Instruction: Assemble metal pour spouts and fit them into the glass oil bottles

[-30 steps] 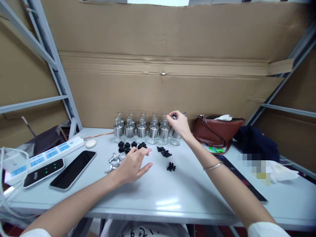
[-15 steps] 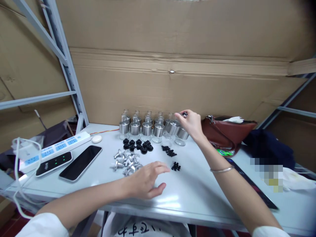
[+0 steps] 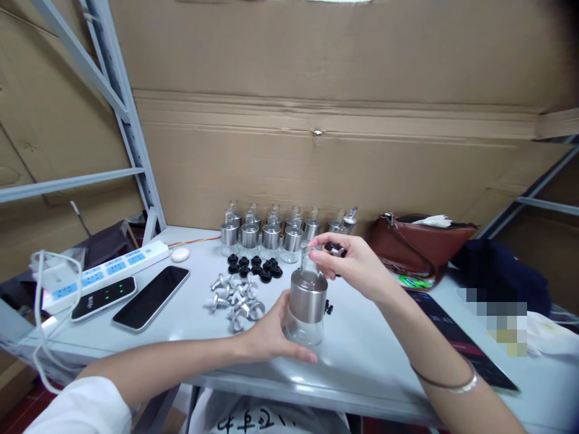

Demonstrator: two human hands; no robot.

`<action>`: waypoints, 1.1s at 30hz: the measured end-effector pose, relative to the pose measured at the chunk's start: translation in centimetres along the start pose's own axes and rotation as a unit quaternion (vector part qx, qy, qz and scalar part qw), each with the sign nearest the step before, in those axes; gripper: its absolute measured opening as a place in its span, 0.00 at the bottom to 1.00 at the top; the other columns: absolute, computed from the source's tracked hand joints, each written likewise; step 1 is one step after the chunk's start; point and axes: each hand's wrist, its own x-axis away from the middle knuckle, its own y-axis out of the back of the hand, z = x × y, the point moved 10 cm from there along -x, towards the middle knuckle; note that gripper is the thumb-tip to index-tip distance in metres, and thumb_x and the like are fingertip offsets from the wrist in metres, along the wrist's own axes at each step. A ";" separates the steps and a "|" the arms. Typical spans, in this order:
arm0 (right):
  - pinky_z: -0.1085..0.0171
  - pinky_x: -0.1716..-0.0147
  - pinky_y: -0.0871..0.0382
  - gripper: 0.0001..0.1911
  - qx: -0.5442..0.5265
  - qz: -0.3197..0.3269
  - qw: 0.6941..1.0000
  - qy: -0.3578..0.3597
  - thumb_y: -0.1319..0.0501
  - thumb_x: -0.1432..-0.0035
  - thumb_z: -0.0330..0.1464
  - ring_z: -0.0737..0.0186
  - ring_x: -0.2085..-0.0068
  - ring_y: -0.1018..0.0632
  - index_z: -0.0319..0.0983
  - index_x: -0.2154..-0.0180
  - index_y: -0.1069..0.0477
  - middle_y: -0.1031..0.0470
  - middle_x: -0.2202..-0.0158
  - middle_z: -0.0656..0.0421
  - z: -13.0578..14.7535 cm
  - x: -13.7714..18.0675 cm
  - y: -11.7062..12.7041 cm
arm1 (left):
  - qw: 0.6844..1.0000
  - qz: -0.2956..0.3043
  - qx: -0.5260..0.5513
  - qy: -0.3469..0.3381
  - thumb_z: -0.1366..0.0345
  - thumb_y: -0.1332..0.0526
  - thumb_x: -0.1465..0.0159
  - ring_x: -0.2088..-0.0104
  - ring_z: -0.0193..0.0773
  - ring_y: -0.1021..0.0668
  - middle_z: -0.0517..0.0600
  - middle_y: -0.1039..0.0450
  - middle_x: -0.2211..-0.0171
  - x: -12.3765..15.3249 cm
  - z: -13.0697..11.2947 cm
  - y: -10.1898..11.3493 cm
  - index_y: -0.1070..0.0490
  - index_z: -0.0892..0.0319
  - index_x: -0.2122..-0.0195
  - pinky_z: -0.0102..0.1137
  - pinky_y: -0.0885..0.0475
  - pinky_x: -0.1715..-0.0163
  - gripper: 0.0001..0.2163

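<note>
A glass bottle with a brushed-metal band (image 3: 309,296) stands upright near the table's front. My right hand (image 3: 355,259) pinches its narrow neck between thumb and forefinger. A small dark, shiny piece (image 3: 335,249) is tucked in the same hand's curled fingers; its kind I cannot make out. My left hand (image 3: 271,337) curls round the lower glass, thumb in front and fingers behind. Behind are rows of similar bottles (image 3: 271,235), one at the right end fitted with a metal spout (image 3: 351,216). Left of my bottle lie black round stoppers (image 3: 256,268) and silvery spout pieces (image 3: 235,298).
A few tiny black parts (image 3: 329,308) show right of the bottle. On the left are a phone (image 3: 151,298), a black device (image 3: 104,298) and a power strip (image 3: 106,271). A brown bag (image 3: 416,244) and a dark tablet-like slab (image 3: 456,337) lie right. Cardboard (image 3: 344,163) stands behind.
My right hand has brought a bottle from the right end of the back rows toward the front. My left hand has come round its lower part.
</note>
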 end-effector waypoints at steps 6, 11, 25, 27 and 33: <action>0.67 0.80 0.42 0.16 -0.085 0.004 0.996 -0.028 0.38 0.50 0.44 0.69 0.82 0.37 0.39 0.69 0.37 0.38 0.86 0.68 -3.7 -0.7 -1.2 | 0.993 0.019 0.027 0.110 0.59 0.26 0.60 0.65 0.36 0.28 0.49 0.30 0.66 0.9 0.7 -0.9 0.33 0.62 0.61 0.33 0.33 0.62 0.27; 0.63 0.67 0.31 0.18 -0.265 0.017 0.963 0.039 0.37 0.51 0.34 0.66 0.69 0.26 0.45 0.64 0.46 0.30 0.69 0.65 -4.2 -1.0 -0.9 | 0.977 0.019 0.115 0.180 0.64 0.27 0.62 0.66 0.37 0.26 0.52 0.27 0.67 1.3 1.7 -1.3 0.28 0.65 0.62 0.33 0.34 0.62 0.25; 0.56 0.53 0.27 0.13 -0.296 -0.182 0.927 0.140 0.39 0.43 0.44 0.57 0.53 0.22 0.41 0.68 0.33 0.25 0.59 0.58 -4.1 -0.2 0.8 | 0.975 0.049 0.103 0.191 0.68 0.27 0.62 0.63 0.38 0.26 0.52 0.28 0.62 1.2 2.0 -1.8 0.32 0.63 0.60 0.33 0.34 0.61 0.26; 0.55 0.51 0.28 0.12 -0.311 -0.185 0.920 0.152 0.40 0.42 0.44 0.58 0.51 0.23 0.42 0.67 0.34 0.26 0.58 0.58 -3.8 -0.1 0.6 | 0.975 0.052 0.099 0.192 0.66 0.27 0.62 0.63 0.38 0.27 0.52 0.28 0.63 1.2 2.0 -1.9 0.32 0.63 0.61 0.32 0.34 0.61 0.26; 0.55 0.49 0.32 0.12 -0.295 -0.153 0.931 0.154 0.43 0.40 0.44 0.58 0.50 0.24 0.43 0.66 0.37 0.26 0.58 0.58 -3.5 -0.1 -0.8 | 0.976 0.061 0.093 0.190 0.67 0.28 0.61 0.62 0.40 0.27 0.53 0.28 0.63 1.1 1.2 -2.1 0.32 0.63 0.61 0.34 0.35 0.58 0.25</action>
